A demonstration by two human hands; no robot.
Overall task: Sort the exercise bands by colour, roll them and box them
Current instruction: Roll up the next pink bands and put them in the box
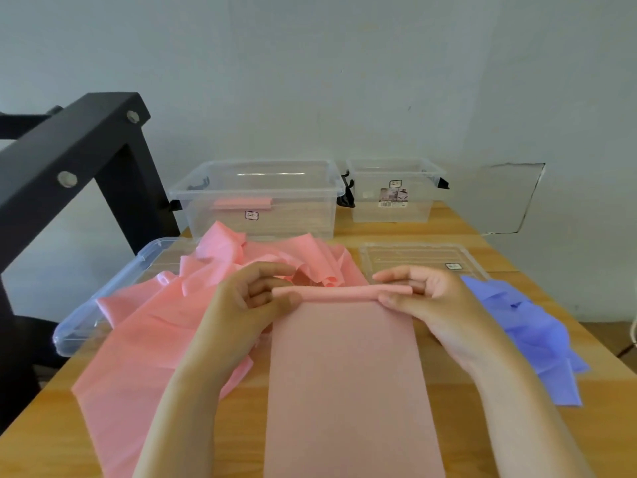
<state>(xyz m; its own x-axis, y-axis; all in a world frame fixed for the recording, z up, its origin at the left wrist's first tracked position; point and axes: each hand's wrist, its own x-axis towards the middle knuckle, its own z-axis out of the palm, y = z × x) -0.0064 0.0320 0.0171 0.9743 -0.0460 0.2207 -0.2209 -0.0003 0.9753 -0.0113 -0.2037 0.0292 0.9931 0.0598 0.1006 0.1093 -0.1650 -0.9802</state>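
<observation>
Both forearms reach in from 6 o'clock. The left hand (pixel 251 298) is curled on the left end of a thin roll (pixel 341 293), thumb on the near side and fingers tucked behind it. The right hand (pixel 424 298) pinches the right end the same way, thumb lying along the near edge and fingers bent over the top. The two hands sit level with each other, apart by the width of the band.

The band (pixel 348 374) is a smooth, matte pink sheet, long and rectangular. It lies flat on the wooden table (pixel 482 426), running from 6 o'clock up to the roll at its far end. At 9 o'clock a glossier pink pile (pixel 165 322) lies crumpled in loose folds, part of it over a clear left lid (pixel 103 298). At 3 o'clock lie rumpled blue bands (pixel 531 326), thin and translucent at the edges. A clear, ribbed right lid (pixel 417 257) lies flat at 1 o'clock, just beyond the right hand.

At 12 o'clock stands a clear big box (pixel 262 198) with a pink bundle (pixel 243 203) inside, near its left side. A clear small box (pixel 393 191) with black clips and a label on its front wall stands at 1 o'clock, just beside the big one. A black bolted frame (pixel 69 150) rises at 10 o'clock.
</observation>
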